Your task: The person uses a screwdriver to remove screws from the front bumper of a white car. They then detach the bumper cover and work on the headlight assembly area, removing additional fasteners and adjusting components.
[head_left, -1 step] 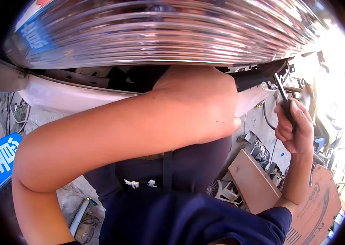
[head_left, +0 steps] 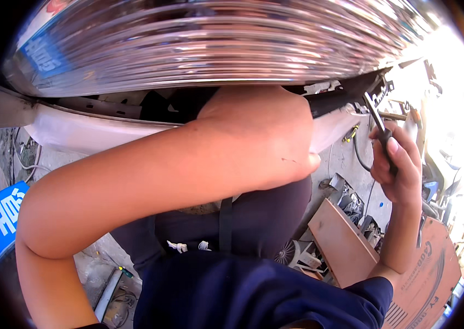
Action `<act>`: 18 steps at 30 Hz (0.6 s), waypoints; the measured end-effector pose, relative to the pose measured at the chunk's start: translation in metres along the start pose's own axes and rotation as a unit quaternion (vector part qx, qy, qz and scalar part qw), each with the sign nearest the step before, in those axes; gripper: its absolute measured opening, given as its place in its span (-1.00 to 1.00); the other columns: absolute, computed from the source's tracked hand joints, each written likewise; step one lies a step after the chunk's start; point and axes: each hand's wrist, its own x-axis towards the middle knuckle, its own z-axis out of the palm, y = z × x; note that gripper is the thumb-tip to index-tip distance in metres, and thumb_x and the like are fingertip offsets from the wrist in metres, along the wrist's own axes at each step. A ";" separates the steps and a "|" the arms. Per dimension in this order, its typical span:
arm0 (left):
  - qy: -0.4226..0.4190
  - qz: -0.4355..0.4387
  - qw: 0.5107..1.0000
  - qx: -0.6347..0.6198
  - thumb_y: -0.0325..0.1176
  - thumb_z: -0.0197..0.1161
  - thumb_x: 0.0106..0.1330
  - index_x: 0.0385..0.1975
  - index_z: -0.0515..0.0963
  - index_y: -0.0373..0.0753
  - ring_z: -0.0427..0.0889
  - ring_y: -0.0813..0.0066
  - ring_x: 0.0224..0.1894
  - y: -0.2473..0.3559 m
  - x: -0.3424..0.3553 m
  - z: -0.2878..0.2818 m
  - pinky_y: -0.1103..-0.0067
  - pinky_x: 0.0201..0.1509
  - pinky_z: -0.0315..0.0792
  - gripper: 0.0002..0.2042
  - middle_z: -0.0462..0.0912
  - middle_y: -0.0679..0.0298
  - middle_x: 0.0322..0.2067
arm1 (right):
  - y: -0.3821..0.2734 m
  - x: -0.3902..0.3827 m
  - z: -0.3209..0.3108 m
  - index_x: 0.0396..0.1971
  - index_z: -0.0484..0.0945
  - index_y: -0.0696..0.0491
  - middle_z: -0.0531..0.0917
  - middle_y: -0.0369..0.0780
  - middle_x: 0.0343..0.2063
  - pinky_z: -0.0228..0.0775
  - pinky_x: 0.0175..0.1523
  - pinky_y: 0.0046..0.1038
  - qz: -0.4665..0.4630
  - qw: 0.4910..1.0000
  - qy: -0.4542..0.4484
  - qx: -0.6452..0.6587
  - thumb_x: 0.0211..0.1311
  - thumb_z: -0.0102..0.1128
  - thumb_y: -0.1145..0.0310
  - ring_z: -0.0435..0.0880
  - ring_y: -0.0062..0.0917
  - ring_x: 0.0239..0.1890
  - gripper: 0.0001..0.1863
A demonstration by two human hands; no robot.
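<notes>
Across the middle, my left forearm bends toward a pale bumper-like part (head_left: 122, 129), and my left hand (head_left: 276, 123) reaches over its upper edge into the dark gap under a shiny ribbed panel (head_left: 215, 49). The fingers there are hidden, so what they touch does not show. On the right, my right hand (head_left: 400, 162) is closed round the black handle of a screwdriver (head_left: 375, 112). Its metal shaft points up and left, with the tip by the right end of the pale part. Whether the tip touches anything is unclear.
Below right, a brown wooden board (head_left: 341, 233) leans beside a large flat cardboard piece (head_left: 429, 274). Loose dark parts (head_left: 347, 194) lie on the grey floor. A blue sign (head_left: 6, 214) with white characters stands at the left. A dark cable (head_left: 359, 156) hangs near my right hand.
The screwdriver tip has shifted slightly up and left, and my right thumb sits differently on the handle. My left hand has moved a little to the left, still in the gap.
</notes>
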 end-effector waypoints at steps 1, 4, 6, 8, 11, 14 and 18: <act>-0.006 -0.029 0.999 -0.012 0.09 0.31 0.06 -0.38 0.68 -0.43 0.71 0.04 -0.40 0.003 0.001 0.000 0.32 -0.25 0.59 -0.45 0.68 -0.06 -0.50 | -0.002 -0.002 -0.001 -0.23 0.53 0.24 0.49 -0.32 -0.61 0.06 -0.58 -0.65 -0.079 0.988 0.048 -0.122 0.30 0.25 0.25 0.30 -0.76 -0.68 -0.69; -0.012 -0.053 0.999 0.003 0.11 0.33 0.06 -0.31 0.68 -0.41 0.72 0.04 -0.35 0.011 0.002 0.000 0.34 -0.21 0.58 -0.44 0.70 -0.05 -0.44 | 0.003 0.008 0.000 -0.24 0.58 0.24 0.57 -0.20 -0.54 0.29 -0.49 -0.53 -0.518 0.619 0.174 -0.565 0.09 0.42 0.40 0.50 -0.50 -0.60 -0.70; -0.032 -0.067 0.997 0.008 0.12 0.33 0.06 -0.26 0.67 -0.40 0.72 0.05 -0.30 0.014 0.006 0.001 0.36 -0.18 0.57 -0.42 0.71 -0.04 -0.39 | 0.004 0.011 -0.002 -0.24 0.61 0.24 0.54 -0.21 -0.59 0.30 -0.52 -0.48 -0.549 0.575 0.172 -0.582 0.03 0.44 0.40 0.47 -0.46 -0.65 -0.68; -0.025 -0.059 0.998 0.017 0.10 0.34 0.08 -0.22 0.65 -0.40 0.72 0.06 -0.26 0.013 0.008 0.005 0.39 -0.15 0.56 -0.42 0.71 -0.05 -0.35 | 0.003 0.006 -0.007 -0.22 0.61 0.29 0.50 -0.28 -0.64 0.20 -0.56 -0.55 -0.276 0.884 0.090 -0.367 0.30 0.25 0.28 0.40 -0.62 -0.68 -0.68; -0.026 -0.052 0.998 -0.016 0.04 0.38 0.09 -0.17 0.63 -0.39 0.73 0.16 -0.22 0.007 0.014 0.009 0.42 -0.13 0.54 -0.46 0.72 -0.01 -0.31 | 0.008 -0.003 -0.010 -0.27 0.58 0.25 0.50 -0.31 -0.61 0.14 -0.58 -0.59 -0.076 0.993 0.003 -0.085 0.30 0.24 0.25 0.36 -0.69 -0.67 -0.70; 0.015 -0.041 0.996 -0.074 0.09 0.41 0.05 -0.27 0.67 -0.36 0.74 0.12 -0.26 0.002 0.015 0.011 0.39 -0.17 0.56 -0.46 0.72 -0.01 -0.37 | 0.019 0.007 -0.013 -0.31 0.56 0.21 0.50 -0.29 -0.56 0.19 -0.55 -0.58 -0.314 0.924 0.056 -0.210 0.13 0.32 0.38 0.41 -0.62 -0.63 -0.78; 0.036 -0.066 0.993 -0.095 0.02 0.47 0.03 -0.25 0.68 -0.33 0.76 0.24 -0.25 0.002 0.019 0.007 0.44 -0.15 0.57 -0.50 0.74 0.06 -0.37 | 0.022 0.026 -0.015 -0.28 0.62 0.25 0.44 -0.29 -0.60 0.08 -0.61 -0.55 -0.556 0.587 0.199 -0.554 -0.10 0.34 0.42 0.32 -0.62 -0.68 -0.67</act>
